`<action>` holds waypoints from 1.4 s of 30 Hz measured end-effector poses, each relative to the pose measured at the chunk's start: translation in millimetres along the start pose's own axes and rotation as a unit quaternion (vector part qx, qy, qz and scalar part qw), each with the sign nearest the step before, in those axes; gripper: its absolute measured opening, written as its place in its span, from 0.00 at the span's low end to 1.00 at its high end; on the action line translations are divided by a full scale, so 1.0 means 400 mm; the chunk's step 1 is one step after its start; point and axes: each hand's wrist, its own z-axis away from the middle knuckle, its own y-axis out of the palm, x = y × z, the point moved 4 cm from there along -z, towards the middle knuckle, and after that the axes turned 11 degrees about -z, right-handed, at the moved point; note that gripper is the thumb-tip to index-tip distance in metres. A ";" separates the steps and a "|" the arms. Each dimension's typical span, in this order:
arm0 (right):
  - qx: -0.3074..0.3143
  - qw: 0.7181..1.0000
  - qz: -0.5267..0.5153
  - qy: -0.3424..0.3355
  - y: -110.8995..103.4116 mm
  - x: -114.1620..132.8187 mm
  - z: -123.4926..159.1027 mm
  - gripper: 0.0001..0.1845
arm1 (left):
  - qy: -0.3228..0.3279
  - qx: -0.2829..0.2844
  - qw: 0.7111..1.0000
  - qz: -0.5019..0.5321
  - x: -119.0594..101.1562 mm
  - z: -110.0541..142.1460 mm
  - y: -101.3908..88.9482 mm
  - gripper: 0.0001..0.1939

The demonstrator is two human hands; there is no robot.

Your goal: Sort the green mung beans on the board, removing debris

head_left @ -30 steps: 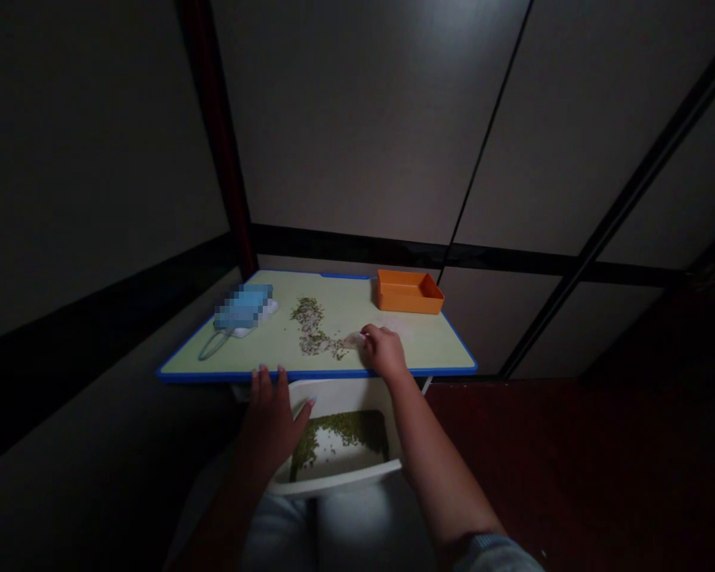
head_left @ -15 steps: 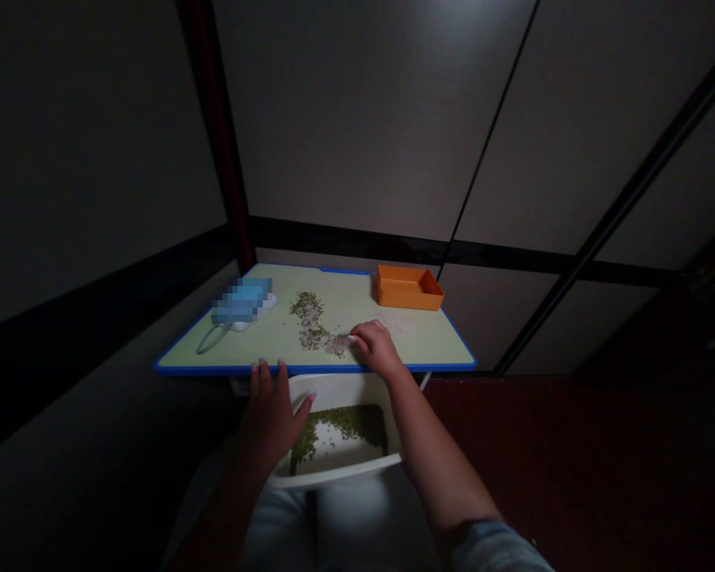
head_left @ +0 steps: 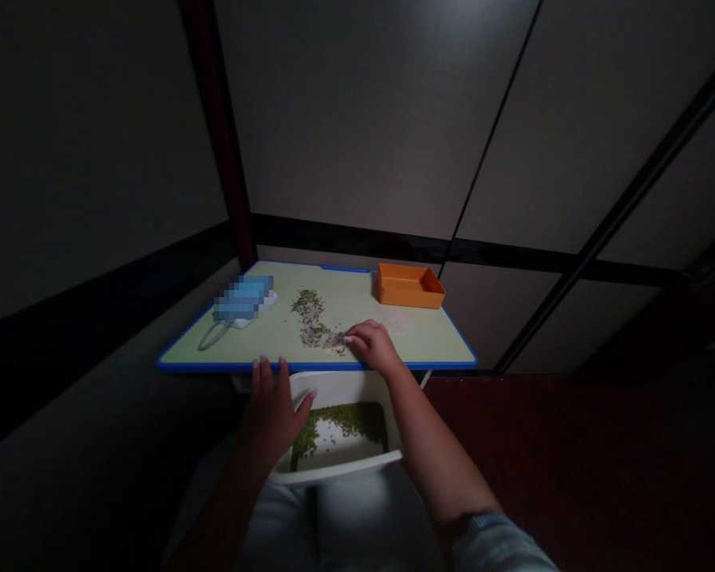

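Observation:
My right hand rests low over the table, thumb and fingertips pinched together at the near end of a loose pile of small green and pale grains. Whatever is between those fingertips is too small to make out. My left hand is open, its fingers spread, with the fingertips at the table's front edge and the thumb over the left side of a white tub. Green grains, looking like mung beans, cover part of the tub's floor. The tub sits over my lap, just below the table edge.
The pale table has a blue rim. An orange box stands at its back right. On the left lies a blurred-out blue item with a grey loop. Faint pale grains lie near the box. Dark panels stand behind and left.
My right hand has shifted slightly left, its fingertips further into the pale grains at the near end of the pile. My left hand and the tub stay where they were.

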 end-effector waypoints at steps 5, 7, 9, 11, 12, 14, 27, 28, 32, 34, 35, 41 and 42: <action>0.005 1.000 -0.012 -0.001 0.004 -0.004 0.002 0.10 | 0.002 0.000 1.000 -0.001 0.000 0.000 -0.001 0.40; 0.008 1.000 -0.004 -0.001 0.002 -0.005 0.004 0.10 | 0.001 -0.003 1.000 -0.001 0.001 -0.001 0.001 0.40; 0.006 1.000 0.003 -0.002 -0.001 -0.006 0.007 0.10 | 0.000 -0.004 1.000 -0.001 0.002 0.000 0.003 0.41; 0.001 1.000 0.003 -0.004 -0.006 -0.006 0.010 0.10 | 0.000 -0.004 1.000 0.000 0.002 0.000 0.004 0.41; 0.000 1.000 0.000 -0.003 -0.008 -0.006 0.012 0.10 | 0.000 -0.004 1.000 0.000 0.002 0.001 0.004 0.41; 0.000 1.000 -0.007 0.005 -0.013 -0.008 0.015 0.10 | 0.002 -0.002 1.000 0.001 0.002 0.001 0.004 0.41; -0.066 0.997 -0.031 0.039 -0.041 -0.031 0.030 0.11 | -0.002 0.013 1.000 0.003 -0.002 0.001 -0.002 0.41; -0.082 0.995 -0.030 0.050 -0.046 -0.036 0.031 0.12 | -0.002 0.015 1.000 0.004 -0.002 0.001 -0.003 0.41; -0.121 0.987 -0.027 0.105 -0.057 -0.062 0.038 0.16 | -0.002 0.020 1.000 0.002 -0.002 0.000 -0.003 0.41; -0.120 0.985 -0.031 0.119 -0.054 -0.077 0.041 0.17 | 0.000 0.019 1.000 -0.001 -0.002 -0.001 -0.004 0.41; -0.116 0.985 -0.033 0.122 -0.052 -0.083 0.041 0.17 | 0.002 0.018 1.000 -0.003 -0.002 -0.001 -0.004 0.41; -0.099 0.988 -0.053 0.107 -0.040 -0.093 0.042 0.17 | 0.003 0.019 1.000 -0.010 -0.003 0.001 -0.005 0.41; -0.100 0.988 -0.057 0.106 -0.040 -0.092 0.042 0.16 | 0.003 0.020 1.000 -0.011 -0.003 0.001 -0.005 0.41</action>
